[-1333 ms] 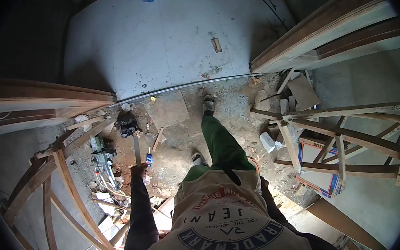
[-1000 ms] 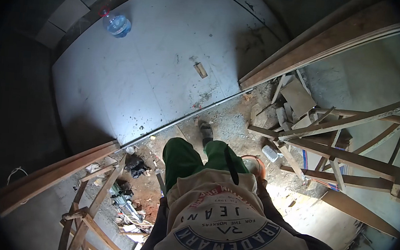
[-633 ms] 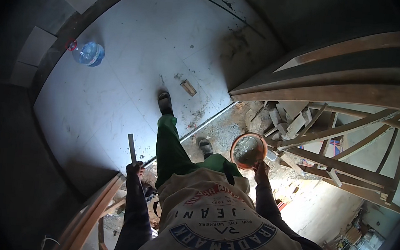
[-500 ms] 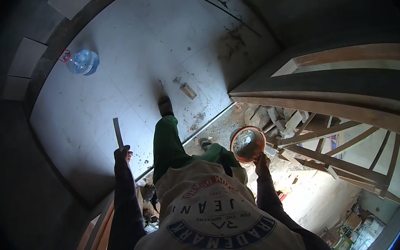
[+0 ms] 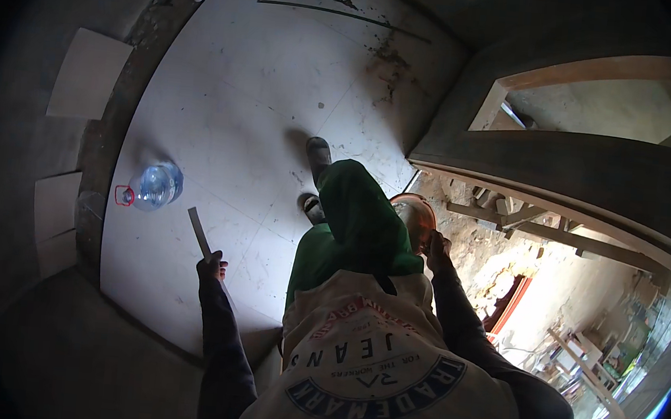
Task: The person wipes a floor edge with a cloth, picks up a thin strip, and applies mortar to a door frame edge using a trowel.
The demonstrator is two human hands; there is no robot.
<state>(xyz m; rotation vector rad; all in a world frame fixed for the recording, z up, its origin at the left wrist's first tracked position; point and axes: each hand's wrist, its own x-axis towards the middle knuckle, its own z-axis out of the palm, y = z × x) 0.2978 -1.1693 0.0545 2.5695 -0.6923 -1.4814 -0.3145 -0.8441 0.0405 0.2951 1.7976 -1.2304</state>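
The left hand (image 5: pixel 211 267) is the one nearer the bottle (image 5: pixel 160 185), fingers wrapped round the strip (image 5: pixel 200 234). That strip sits near the bottle's right side, its length slanting forward from the fist, free end leaning bottle-ward but apart from it. Well to the bottle's right, the right hand (image 5: pixel 438 254) grasps the pail (image 5: pixel 429 212) by its edge.

A flat strip (image 5: pixel 199 232) is gripped in the left hand (image 5: pixel 212 266) over the pale floor (image 5: pixel 217 103). An orange-rimmed basin (image 5: pixel 424 214), partly hidden by the green trousers (image 5: pixel 362 224), is held at its edge by the right hand (image 5: pixel 439 253). A blue-tinted bottle (image 5: pixel 159 186) is noted on the floor.
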